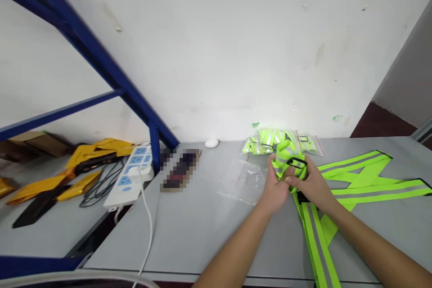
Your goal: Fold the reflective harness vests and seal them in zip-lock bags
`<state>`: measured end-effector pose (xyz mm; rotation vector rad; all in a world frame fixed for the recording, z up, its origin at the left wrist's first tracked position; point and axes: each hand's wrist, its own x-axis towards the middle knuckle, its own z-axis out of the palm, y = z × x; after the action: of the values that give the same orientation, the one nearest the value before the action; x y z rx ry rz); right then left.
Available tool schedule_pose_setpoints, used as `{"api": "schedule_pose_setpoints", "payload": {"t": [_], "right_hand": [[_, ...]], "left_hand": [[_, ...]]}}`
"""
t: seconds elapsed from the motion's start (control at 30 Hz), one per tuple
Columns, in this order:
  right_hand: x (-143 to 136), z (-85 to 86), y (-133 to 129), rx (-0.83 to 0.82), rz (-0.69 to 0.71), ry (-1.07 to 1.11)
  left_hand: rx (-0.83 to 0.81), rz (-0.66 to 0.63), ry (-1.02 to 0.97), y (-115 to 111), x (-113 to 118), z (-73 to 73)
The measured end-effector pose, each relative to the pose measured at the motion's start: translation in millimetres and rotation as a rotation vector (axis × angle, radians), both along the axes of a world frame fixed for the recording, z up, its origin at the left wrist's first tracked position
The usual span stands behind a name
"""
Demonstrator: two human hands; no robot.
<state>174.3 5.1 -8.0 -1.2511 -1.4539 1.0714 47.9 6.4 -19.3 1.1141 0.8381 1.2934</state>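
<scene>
Between my two hands is a bundle of neon-yellow reflective strap with a black buckle on its front. My left hand grips its left and lower side. My right hand holds the right side, thumb pressed on the bundle near the buckle. Below and to the right, more reflective straps lie crossed on the grey table, with black buckles at their ends. Behind the bundle, clear bags with folded neon straps rest against the wall. A flat transparent bag lies left of my left hand.
A white power strip with a white cable sits at the left, beside a blue metal frame. Yellow-and-black items lie farther left. A round white object and a blurred flat item are near the wall.
</scene>
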Motion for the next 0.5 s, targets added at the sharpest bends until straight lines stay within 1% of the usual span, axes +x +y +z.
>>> {"api": "schedule_pose_setpoints", "payload": {"t": [0.13, 0.2, 0.27, 0.33, 0.4, 0.47, 0.5], "right_hand": [[4.5, -8.9, 5.8, -0.159, -0.003, 0.157], [6.1, -11.8, 8.2, -0.218, 0.009, 0.225], [7.2, -11.2, 9.5, -0.232, 0.003, 0.245], [8.0, -7.4, 9.9, -0.208, -0.046, 0.232], [9.9, -2.4, 9.9, -0.16, -0.12, 0.162], [14.8, 0.4, 10.3, -0.058, -0.188, -0.004], [18.6, 0.4, 10.8, 0.027, -0.211, -0.111]], "left_hand": [[0.038, -0.135, 0.163, -4.2, -6.3, -2.4], [0.05, -0.138, 0.199, -6.6, -7.7, -2.5], [0.125, -0.107, 0.246, -8.1, -9.2, -0.4], [0.24, -0.093, 0.334, -7.4, -13.5, 5.7], [0.339, -0.117, 0.443, -3.8, -22.8, 15.6], [0.366, -0.129, 0.535, 2.4, -37.0, 25.9], [0.35, -0.103, 0.581, 6.0, -45.2, 29.7]]}}
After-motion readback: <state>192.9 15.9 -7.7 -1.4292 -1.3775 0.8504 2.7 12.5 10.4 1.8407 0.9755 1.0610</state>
